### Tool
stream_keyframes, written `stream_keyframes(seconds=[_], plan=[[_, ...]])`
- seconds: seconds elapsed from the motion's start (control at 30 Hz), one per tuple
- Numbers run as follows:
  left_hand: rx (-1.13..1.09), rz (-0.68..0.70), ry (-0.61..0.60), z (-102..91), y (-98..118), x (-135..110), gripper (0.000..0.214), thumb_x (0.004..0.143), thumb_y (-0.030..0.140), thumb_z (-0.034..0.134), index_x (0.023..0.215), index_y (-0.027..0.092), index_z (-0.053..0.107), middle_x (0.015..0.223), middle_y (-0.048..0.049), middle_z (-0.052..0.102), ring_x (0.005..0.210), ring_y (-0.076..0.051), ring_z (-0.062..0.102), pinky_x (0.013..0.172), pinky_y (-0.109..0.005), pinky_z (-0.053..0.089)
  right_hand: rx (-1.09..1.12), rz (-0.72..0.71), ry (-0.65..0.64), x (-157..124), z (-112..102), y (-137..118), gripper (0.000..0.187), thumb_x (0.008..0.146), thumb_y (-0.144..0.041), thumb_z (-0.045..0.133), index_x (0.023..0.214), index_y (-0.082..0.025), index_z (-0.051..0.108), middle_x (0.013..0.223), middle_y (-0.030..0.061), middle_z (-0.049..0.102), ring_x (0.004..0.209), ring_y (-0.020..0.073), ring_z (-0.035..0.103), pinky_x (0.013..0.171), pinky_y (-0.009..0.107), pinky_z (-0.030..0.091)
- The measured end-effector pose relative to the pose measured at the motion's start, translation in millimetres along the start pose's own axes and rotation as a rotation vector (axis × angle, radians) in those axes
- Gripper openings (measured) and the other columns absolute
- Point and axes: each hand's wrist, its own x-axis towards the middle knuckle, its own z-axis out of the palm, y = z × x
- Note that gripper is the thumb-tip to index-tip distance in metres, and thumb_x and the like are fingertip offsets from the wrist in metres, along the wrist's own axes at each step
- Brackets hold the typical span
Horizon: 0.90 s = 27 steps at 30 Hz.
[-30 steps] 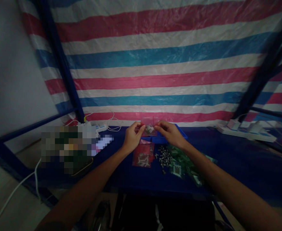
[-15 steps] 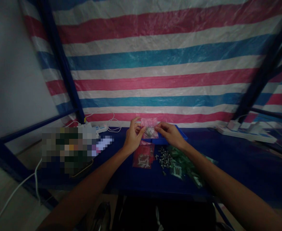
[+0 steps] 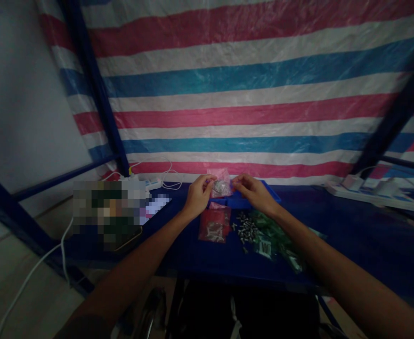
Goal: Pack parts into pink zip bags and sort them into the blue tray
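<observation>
**Thin pink bag (image 3: pixel 224 178), small pinch**

The pink bag is a little below the middle of the frame, between the two hands; the left hand (image 3: pixel 198 194) pinches its left edge, thumb and forefinger almost closed; the right hand (image 3: pixel 253 192) has thumb and forefinger close together at the right edge, but whether they grip the film I cannot tell.

The chief risk, in my judgement, is slipping; the film looks smooth and slack, and the grey parts (image 3: pixel 221 189) inside gather into one lump, so a weak pinch could let the bag twist or drop; if its mouth is open, which is too small to see, parts could spill into the tray (image 3: pixel 240 203) or mix with the loose screws (image 3: pixel 246 228); the right forearm (image 3: pixel 311 247) passes over the green bags (image 3: pixel 265 247), and a low sweep might drag them.

The red bag (image 3: pixel 213 222) at lower centre is flat and translucent, with pale, slender pieces showing through; the green bags are crumpled and shiny; the screws are short and silvery, with wider heads; the tray is blue, shallow and rimmed; the sheet (image 3: pixel 228 113) filling the upper frame is wrinkled, striped plastic.
</observation>
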Motion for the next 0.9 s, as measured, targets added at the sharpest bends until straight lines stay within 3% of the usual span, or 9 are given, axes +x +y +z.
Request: stream_keyframes(seconds=[0.2, 0.47, 0.63, 0.9], plan=[[0.105, -0.009, 0.027, -6.0, -18.6, 6.6, 0.019, 0.1, 0.016, 0.056, 0.11, 0.019, 0.072, 0.11, -0.0074, 0.076, 0.098, -0.021, 0.071, 0.091, -0.034, 0.054, -0.047, 0.007, 0.009, -1.5, -0.8, -2.8, 0.031, 0.094, -0.051, 0.063, 0.102, -0.022, 0.063, 0.084, 0.005, 0.071, 0.067, 0.0189, 0.055, 0.061, 0.035, 0.043], [0.24, -0.003, -0.091, -6.5, -34.4, 12.1, 0.023, 0.097, 0.011, 0.056, 0.108, 0.018, 0.075, 0.1, -0.0059, 0.077, 0.092, -0.022, 0.067, 0.093, -0.037, 0.051, -0.09, -0.005, 0.012, -1.0, 0.9, -1.1, 0.03, 0.094, -0.051, 0.062, 0.102, -0.022, 0.063, 0.084, 0.0055, 0.071, 0.074, 0.0218, 0.061, 0.064, 0.036, 0.045], [0.215, -0.079, -0.033, -2.6, -46.7, 13.3, 0.021, 0.095, 0.014, 0.06, 0.106, 0.019, 0.078, 0.101, -0.0063, 0.079, 0.097, -0.024, 0.068, 0.096, -0.04, 0.051, -0.1, -0.007, 0.01, -1.1, 0.6, -0.4, 0.028, 0.094, -0.049, 0.061, 0.102, -0.021, 0.063, 0.086, 0.0063, 0.072, 0.074, 0.0215, 0.062, 0.065, 0.036, 0.046], [0.205, -0.093, -0.082, 0.3, -51.7, 10.9, 0.023, 0.093, 0.014, 0.06, 0.105, 0.02, 0.079, 0.103, -0.0068, 0.08, 0.101, -0.024, 0.07, 0.101, -0.043, 0.051, -0.123, -0.014, 0.007, -1.3, -0.4, 1.6, 0.027, 0.096, -0.047, 0.06, 0.104, -0.022, 0.063, 0.087, 0.0066, 0.073, 0.077, 0.022, 0.063, 0.065, 0.035, 0.046]])
